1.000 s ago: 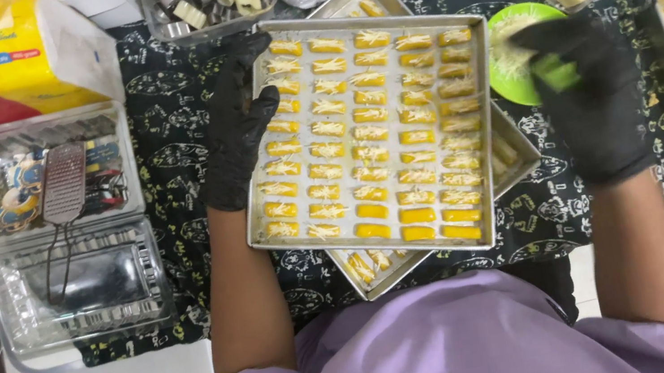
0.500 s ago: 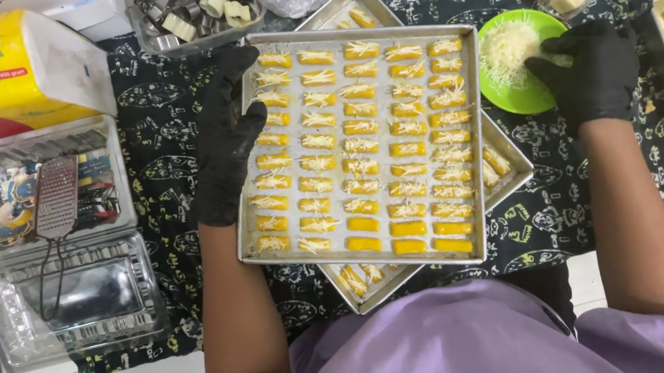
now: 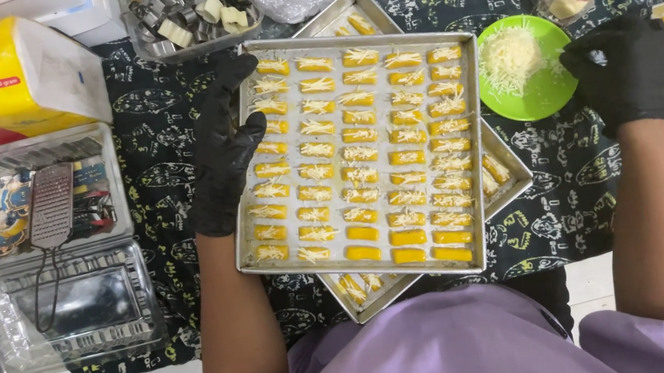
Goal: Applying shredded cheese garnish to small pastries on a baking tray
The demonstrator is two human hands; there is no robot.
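Grated cheese on the green plate sits just left of my right hand, fingers pinched shut, while my open left hand steadies the pastry tray.

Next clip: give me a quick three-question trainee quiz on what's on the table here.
1. True or false: the left hand rests on the edge of the top baking tray.
2. The green plate holds: A) shredded cheese, B) whole eggs, C) sliced bread?
3. Which pastries on the top baking tray are bare of topping?

Key: 1 true; 2 A; 3 several in the row nearest the person.
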